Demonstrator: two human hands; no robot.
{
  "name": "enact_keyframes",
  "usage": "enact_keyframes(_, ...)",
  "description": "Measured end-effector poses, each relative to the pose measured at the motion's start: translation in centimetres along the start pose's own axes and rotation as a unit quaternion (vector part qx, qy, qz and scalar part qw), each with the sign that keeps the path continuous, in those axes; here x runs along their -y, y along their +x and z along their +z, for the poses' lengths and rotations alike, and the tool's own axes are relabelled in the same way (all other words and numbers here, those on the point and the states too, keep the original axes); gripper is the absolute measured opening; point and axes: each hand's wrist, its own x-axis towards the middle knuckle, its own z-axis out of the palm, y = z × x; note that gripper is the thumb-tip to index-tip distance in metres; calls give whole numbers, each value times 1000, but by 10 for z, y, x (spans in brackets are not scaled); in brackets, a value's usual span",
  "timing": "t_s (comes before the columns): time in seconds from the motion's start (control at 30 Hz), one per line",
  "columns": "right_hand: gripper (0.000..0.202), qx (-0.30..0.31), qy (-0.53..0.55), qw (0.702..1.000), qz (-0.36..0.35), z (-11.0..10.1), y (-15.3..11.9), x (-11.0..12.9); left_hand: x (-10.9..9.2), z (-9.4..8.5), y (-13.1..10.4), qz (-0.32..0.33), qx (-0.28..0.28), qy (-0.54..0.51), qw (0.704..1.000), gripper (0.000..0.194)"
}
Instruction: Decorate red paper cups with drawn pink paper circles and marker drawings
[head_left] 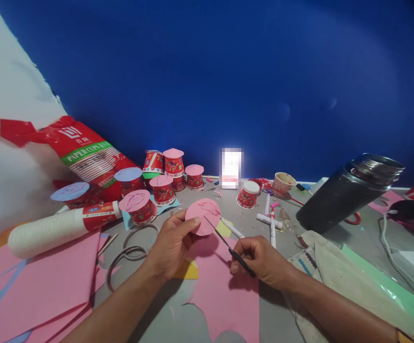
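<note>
Pink paper circle [205, 227] is above the surface [228, 212], its left edge gripped between thumb and fingers of the left hand [173, 238]; from my distance I see lines drawn on it. The right hand [253, 259] is closed around the scissors [241, 261], whose tip reaches the circle's middle; I cannot tell whether they are cutting now. Below lies a pink sheet [228, 305] with curved edges. As I judge, the outline and the drawing are done, but the circle is not on any cup. Leftward, several red cups [145, 215] already carry coloured paper tops [128, 174]; farther away, one cup [246, 198] shows only plain white.
</note>
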Motion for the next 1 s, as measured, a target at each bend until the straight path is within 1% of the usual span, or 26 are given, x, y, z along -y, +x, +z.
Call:
enact_keyframes(0.1,49,4,-6,1000,7,0,-1,1,2,-2,0,-14,10,8,1000,29)
enact_keyframes(0.33,50,12,-8,1000,19,1,-3,6,1,-4,0,-25,5,36,999,29)
enact_keyframes(0.57,48,16,-11,1000,25,1,-3,8,0,-2,0,-35,-3,30,999,32)
enact_keyframes(0.7,49,11,-20,999,23,1,-4,9,-4,1,-1,-42,3,14,999,29)
enact_keyframes(0.8,49,14,-32,999,17,1,-5,8,-5,2,0,-42,-7,-9,999,26)
enact_keyframes(0.9,49,9,-46,999,1,2,-6,6,-4,0,1,-53,-24,-37,998,23)
enact_keyframes(1.0,50,-4,-63,998,-15,3,-6,6,-2,-4,1,-73,-26,-50,996,21)
